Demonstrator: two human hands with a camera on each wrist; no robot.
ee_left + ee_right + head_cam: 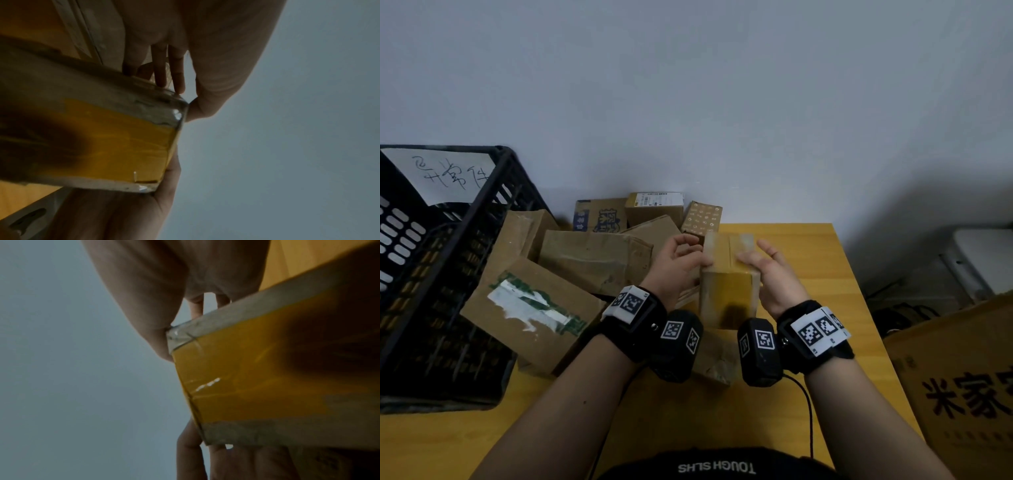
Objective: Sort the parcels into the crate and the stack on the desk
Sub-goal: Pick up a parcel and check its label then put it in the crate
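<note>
A small cardboard parcel point(729, 277) wrapped in clear tape is held upright between both hands over the yellow desk point(825, 274). My left hand point(678, 263) grips its left side with the thumb on its top face. My right hand point(774, 274) grips the right side, thumb laid across the top. The left wrist view shows the parcel point(113, 138) with my left hand point(216, 73) at its upper corner. From the right wrist the parcel point(267, 378) fills the right half, my right hand point(154, 288) pressed to its corner. The black crate point(431, 274) stands at the left.
A heap of brown parcels lies between crate and hands: one with a torn label point(530, 308), a long one point(592, 260), small ones by the wall point(654, 209). Another box point(715, 356) sits under my wrists. A big printed carton point(962, 394) stands right of the desk.
</note>
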